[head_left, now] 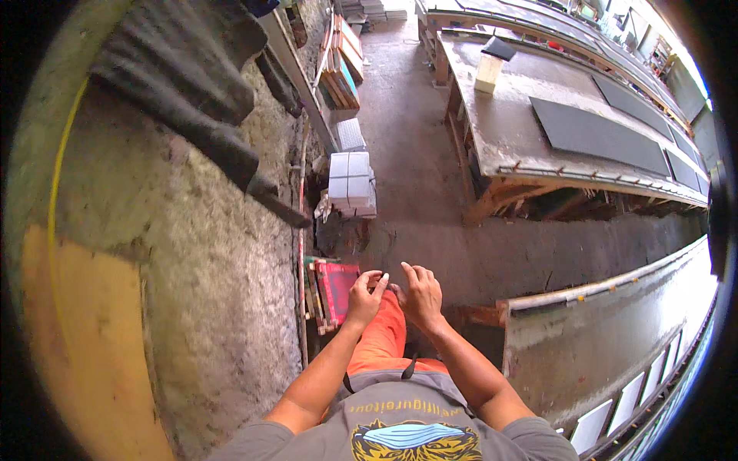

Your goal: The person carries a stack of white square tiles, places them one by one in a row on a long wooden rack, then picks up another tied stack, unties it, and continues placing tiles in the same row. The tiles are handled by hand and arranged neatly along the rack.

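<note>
My left hand (366, 297) is held in front of my orange trousers (380, 336), beside a red-faced screen frame (336, 290) leaning near the wall. Its fingers are curled and the thumb meets the fingertips; anything pinched there is too small to make out. Close by on the right, my right hand (422, 296) has its fingers loosely bent and parted from the thumb, with nothing visible between them. The two hands are near each other but apart.
Strapped grey-white stacks (350, 178) and leaning boards (339, 73) line the rough wall (219, 253) on my left. A long table (507, 138) ahead right carries dark flat panels (600, 134) and a block (490, 71). Another table (584, 330) stands at near right.
</note>
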Demonstrator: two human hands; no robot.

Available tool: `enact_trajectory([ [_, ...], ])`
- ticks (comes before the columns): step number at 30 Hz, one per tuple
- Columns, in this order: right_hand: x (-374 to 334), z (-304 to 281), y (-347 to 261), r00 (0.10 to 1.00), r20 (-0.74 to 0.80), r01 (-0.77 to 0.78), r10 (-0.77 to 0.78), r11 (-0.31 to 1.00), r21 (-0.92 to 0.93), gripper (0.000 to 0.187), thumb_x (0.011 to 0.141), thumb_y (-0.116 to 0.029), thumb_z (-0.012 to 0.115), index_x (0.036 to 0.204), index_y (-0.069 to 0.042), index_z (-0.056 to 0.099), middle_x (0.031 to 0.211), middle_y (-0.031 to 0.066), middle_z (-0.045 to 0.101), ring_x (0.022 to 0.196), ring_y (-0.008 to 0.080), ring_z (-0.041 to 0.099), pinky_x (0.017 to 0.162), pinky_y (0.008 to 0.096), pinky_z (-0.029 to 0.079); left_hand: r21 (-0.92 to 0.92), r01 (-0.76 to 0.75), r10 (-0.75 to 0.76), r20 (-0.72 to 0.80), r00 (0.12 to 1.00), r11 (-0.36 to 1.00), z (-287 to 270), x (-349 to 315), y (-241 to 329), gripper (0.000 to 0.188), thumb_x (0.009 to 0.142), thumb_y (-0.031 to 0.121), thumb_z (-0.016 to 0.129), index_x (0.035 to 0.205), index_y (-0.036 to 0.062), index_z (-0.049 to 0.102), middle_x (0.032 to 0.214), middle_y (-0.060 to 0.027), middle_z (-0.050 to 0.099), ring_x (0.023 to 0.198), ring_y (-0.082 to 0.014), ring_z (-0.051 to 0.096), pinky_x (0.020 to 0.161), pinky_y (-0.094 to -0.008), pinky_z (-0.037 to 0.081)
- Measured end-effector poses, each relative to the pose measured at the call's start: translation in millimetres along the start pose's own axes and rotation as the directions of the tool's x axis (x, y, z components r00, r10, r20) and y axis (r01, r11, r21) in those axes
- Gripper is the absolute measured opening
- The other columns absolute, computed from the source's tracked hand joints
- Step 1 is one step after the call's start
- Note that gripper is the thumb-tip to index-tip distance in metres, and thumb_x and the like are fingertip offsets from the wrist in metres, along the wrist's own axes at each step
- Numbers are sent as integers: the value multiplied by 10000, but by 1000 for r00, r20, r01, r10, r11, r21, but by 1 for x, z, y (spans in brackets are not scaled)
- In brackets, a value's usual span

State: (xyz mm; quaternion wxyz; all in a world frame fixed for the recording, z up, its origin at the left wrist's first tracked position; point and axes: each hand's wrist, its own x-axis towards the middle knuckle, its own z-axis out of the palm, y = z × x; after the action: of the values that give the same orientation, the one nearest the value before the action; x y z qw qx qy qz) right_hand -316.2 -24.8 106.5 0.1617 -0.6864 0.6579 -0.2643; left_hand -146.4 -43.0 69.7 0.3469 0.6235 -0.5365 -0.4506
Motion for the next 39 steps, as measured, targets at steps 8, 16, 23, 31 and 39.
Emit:
enact_trajectory([
  [8, 181, 117, 59, 993, 81, -88, 83, 995, 56, 632, 861, -346, 795, 1370, -41, 579, 1272, 174, 630, 1197, 347, 602, 992, 444, 512, 192, -39, 64, -128, 990, 981, 0, 222, -30, 453, 950, 357, 749, 1239, 20, 657, 1143, -159, 710, 1069, -287, 678, 956, -406, 532],
  [16, 317, 255, 122, 902, 339, -323, 269, 940, 112, 738, 866, -429, 792, 1419, -12, 536, 1394, 197, 585, 1306, 371, 551, 1086, 456, 469, 286, 185, -119, -232, 965, 940, -7, 392, -134, 588, 943, 424, 727, 1325, -2, 593, 1311, -229, 634, 1258, -373, 587, 1084, -448, 453],
  [23, 424, 406, 188, 727, 569, -576, 386, 793, 198, 980, 798, -530, 828, 1504, 29, 441, 1490, 261, 510, 1405, 381, 483, 1165, 448, 406, 156, 457, -388, -336, 858, 876, -7, 514, -260, 751, 910, 499, 746, 1398, -32, 537, 1395, -267, 583, 1318, -392, 548, 1110, -459, 429],
  [31, 475, 533, 251, 638, 639, -739, 430, 575, 351, 1054, 741, -390, 918, 1529, 44, 369, 1456, 257, 545, 1350, 358, 548, 1139, 433, 433, 66, 576, -531, -314, 787, 815, -11, 622, -350, 913, 876, 449, 813, 1519, -44, 392, 1472, -258, 538, 1365, -346, 529, 1135, -431, 414],
  [39, 470, 579, 272, 585, 635, -805, 504, 458, 378, 898, 711, -272, 945, 1407, 24, 461, 1355, 225, 602, 1257, 335, 601, 1073, 429, 479, -49, 651, -649, -156, 744, 758, -32, 646, -402, 955, 876, 520, 789, 1542, -18, 366, 1458, -216, 523, 1318, -299, 546, 1110, -420, 418],
])
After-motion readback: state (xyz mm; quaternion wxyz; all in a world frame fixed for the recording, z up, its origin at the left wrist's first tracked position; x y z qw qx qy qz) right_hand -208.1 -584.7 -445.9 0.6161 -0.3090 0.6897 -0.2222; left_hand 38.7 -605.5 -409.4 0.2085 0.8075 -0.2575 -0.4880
